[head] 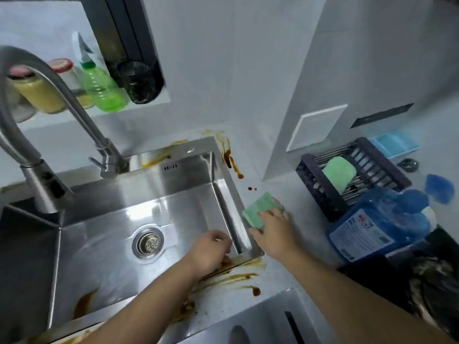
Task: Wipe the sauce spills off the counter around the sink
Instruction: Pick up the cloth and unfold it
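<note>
The right hand (274,232) lies flat on a green cloth (259,211), fingers (278,214) fairly straight and slightly spread over its near edge, the thumb splayed out toward the sink (159,194). The cloth sits on the counter (285,276) just beside the sink's right rim, about halfway along it.

The left hand (211,249) hangs over the sink's front right corner with its fingers curled inward; I cannot tell whether they grip anything.

Brown sauce spills (229,157) streak the counter at the sink's back right corner, with two small drops (252,188) between that streak and the cloth. More sauce smears (236,276) run along the counter's front strip by the left wrist, ending in a dark blob (255,291). A brown patch (84,302) also marks the inside of the sink near its front left corner.

A faucet (49,115) arches over the basin's left side, above the drain strainer (148,242). At the counter's right end stands a dark dish rack (367,170) holding a second green cloth (340,172), with a blue detergent bottle (377,224) just in front of it.
</note>
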